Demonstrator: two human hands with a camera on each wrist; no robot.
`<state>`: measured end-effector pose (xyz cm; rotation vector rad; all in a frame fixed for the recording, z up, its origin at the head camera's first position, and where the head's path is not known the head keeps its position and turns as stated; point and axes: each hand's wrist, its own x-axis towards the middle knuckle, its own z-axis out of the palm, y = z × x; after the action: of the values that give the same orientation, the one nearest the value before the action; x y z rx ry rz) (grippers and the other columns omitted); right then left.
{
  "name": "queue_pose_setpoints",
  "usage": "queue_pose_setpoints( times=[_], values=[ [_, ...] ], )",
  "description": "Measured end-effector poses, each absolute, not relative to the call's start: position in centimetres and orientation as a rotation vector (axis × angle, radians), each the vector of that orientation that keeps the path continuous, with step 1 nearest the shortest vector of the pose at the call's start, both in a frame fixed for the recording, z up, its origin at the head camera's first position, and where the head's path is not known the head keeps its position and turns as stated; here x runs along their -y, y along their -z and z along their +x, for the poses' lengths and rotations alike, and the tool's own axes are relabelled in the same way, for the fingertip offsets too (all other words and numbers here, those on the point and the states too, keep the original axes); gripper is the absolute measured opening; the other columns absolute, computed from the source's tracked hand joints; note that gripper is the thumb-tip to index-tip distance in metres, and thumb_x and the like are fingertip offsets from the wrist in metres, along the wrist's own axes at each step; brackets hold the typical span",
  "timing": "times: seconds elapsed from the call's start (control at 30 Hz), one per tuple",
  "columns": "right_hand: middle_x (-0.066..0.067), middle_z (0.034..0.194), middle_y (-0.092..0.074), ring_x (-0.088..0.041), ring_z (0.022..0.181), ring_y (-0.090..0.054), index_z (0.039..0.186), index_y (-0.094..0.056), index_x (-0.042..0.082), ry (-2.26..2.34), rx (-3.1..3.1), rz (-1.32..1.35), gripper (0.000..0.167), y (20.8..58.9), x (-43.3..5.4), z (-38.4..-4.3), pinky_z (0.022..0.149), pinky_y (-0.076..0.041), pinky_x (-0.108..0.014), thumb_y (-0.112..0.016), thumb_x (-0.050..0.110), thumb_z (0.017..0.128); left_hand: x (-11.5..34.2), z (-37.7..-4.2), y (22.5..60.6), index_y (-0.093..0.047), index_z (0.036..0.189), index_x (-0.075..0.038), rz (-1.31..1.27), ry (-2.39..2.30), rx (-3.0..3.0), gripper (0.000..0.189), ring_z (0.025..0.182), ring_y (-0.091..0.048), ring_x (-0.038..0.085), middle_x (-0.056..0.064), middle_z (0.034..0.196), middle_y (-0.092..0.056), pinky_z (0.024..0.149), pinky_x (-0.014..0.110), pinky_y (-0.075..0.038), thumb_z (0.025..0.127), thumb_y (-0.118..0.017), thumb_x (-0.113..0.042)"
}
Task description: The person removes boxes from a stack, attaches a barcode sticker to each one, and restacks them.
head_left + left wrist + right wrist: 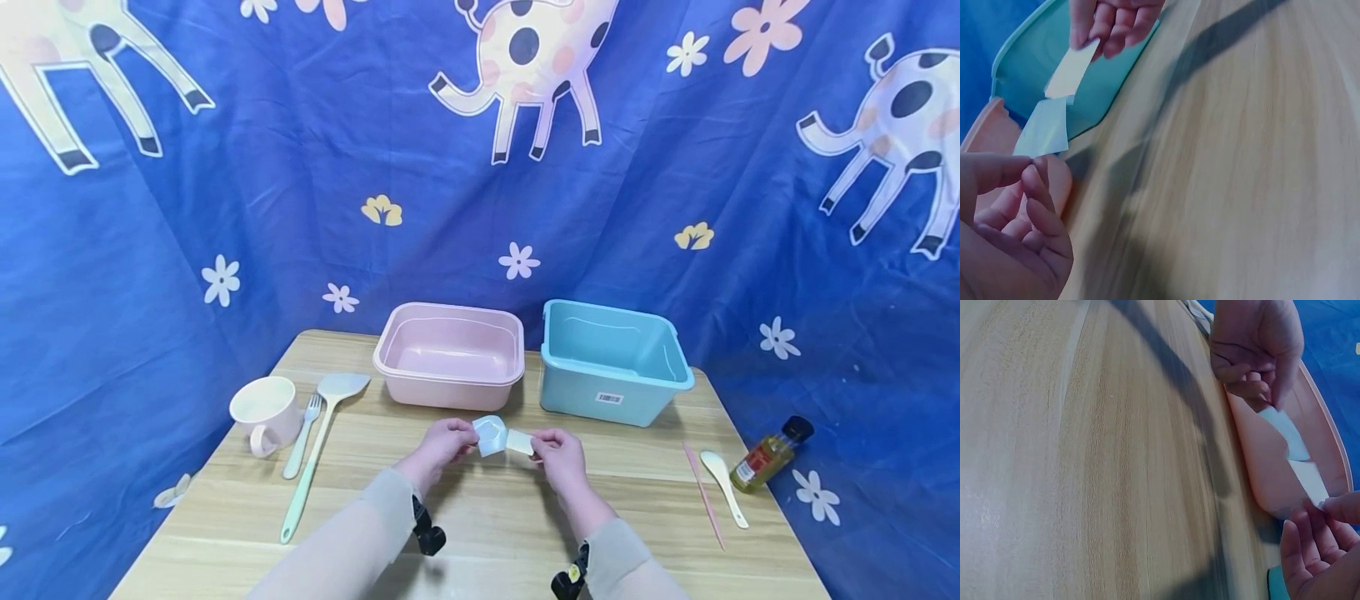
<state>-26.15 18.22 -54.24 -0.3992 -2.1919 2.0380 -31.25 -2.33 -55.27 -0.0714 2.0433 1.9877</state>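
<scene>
My left hand (444, 443) pinches a thin, shiny light-blue sheet (491, 435) between thumb and forefinger. Opposite it, my right hand (562, 460) pinches the outer end of a small cream-coloured paper strip (520, 442). Sheet and strip meet end to end between the hands, held above the table. In the left wrist view the blue sheet (1044, 128) hangs slightly bent, and the cream strip (1071, 74) runs up to the right fingertips. From the right wrist, the strip (1310, 480) joins the blue sheet (1288, 434) at a narrow seam.
A pink basin (450, 392) and a teal bin (607, 400) stand behind the hands. Leftward lie a mug (266, 412), a fork (302, 442) and a spatula (318, 450). To the right are a pink stick (703, 496), a white spoon (726, 487) and an oil bottle (768, 457).
</scene>
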Motion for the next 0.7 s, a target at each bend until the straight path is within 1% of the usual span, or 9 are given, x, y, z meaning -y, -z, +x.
queue_pose_setpoints(
  times=[0.17, 0.3, 0.47, 0.57, 0.7],
  values=[
    [-0.018, 0.083, -0.069, -0.015, 0.064, -0.061, 0.092, -0.063, -0.007, -2.057, 2.163, -0.445, 0.004, 54.33, -18.58, -26.30, 0.063, -0.055, -0.033, -0.063, -0.003, 0.091, 2.81, -31.31, 55.76, -0.067, 0.093, 0.002, -0.054, -1.846, -2.071, 0.009, 0.055, -0.052, 0.007, 0.002, 0.072, -0.064, 0.053, 0.021, -0.041, 0.084, -0.069, 0.002],
    [-0.017, 0.081, -0.069, -0.015, 0.064, -0.061, 0.090, -0.064, -0.005, -2.065, 2.138, -0.416, 0.002, 54.38, -18.59, -26.23, 0.062, -0.055, -0.032, -0.063, -0.003, 0.090, 2.98, -30.77, 55.65, -0.069, 0.092, 0.001, -0.011, -1.687, -2.109, 0.008, 0.054, -0.050, 0.007, 0.001, 0.071, -0.065, 0.049, 0.018, -0.038, 0.085, -0.068, 0.001],
    [-0.013, 0.078, -0.068, -0.015, 0.063, -0.061, 0.089, -0.064, -0.005, -2.078, 2.127, -0.329, 0.002, 54.42, -18.46, -26.00, 0.061, -0.055, -0.031, -0.063, -0.004, 0.089, 2.97, -30.56, 55.76, -0.069, 0.090, 0.003, -0.016, -1.605, -2.209, 0.007, 0.058, -0.051, 0.011, 0.002, 0.073, -0.066, 0.051, 0.022, -0.039, 0.083, -0.069, 0.001],
    [-0.013, 0.080, -0.069, -0.016, 0.065, -0.062, 0.091, -0.064, -0.005, -2.075, 2.147, -0.362, 0.002, 54.38, -18.36, -26.00, 0.063, -0.055, -0.031, -0.063, -0.003, 0.089, 3.08, -30.73, 56.09, -0.070, 0.089, 0.001, -0.031, -1.565, -2.280, 0.008, 0.059, -0.053, 0.014, 0.004, 0.074, -0.065, 0.052, 0.023, -0.041, 0.081, -0.072, 0.000],
    [-0.016, 0.083, -0.069, -0.016, 0.065, -0.061, 0.094, -0.063, -0.008, -2.067, 2.169, -0.428, 0.007, 54.34, -18.26, -26.12, 0.064, -0.055, -0.032, -0.064, -0.003, 0.090, 3.30, -31.04, 56.36, -0.070, 0.089, 0.000, -0.049, -1.534, -2.350, 0.010, 0.063, -0.056, 0.016, 0.006, 0.081, -0.064, 0.055, 0.025, -0.045, 0.080, -0.074, 0.000]
  ],
)
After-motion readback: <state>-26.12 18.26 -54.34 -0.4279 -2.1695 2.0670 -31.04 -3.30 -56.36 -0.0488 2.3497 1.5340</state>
